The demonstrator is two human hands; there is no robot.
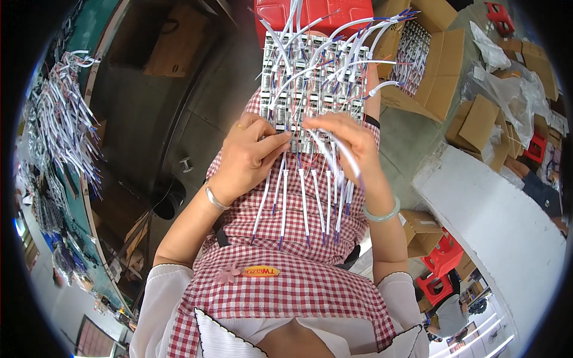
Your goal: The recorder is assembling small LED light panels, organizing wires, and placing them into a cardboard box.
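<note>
A panel of small circuit boards with silver parts lies over my lap, its far end by a red stool. My left hand is closed at the panel's near edge, thumb and fingertips pinched together; what they hold is too small to make out. My right hand bends over the same edge a little to the right, its fingertips close together above the boards. A white cable arcs in front of the right palm. Several white cables with blue tips hang from the near edge onto my checkered apron.
Left, a green-topped bench bears a large bundle of white cables. A red stool stands beyond the panel. Right of it, an open carton holds more boards. A white surface and red stools are at the right.
</note>
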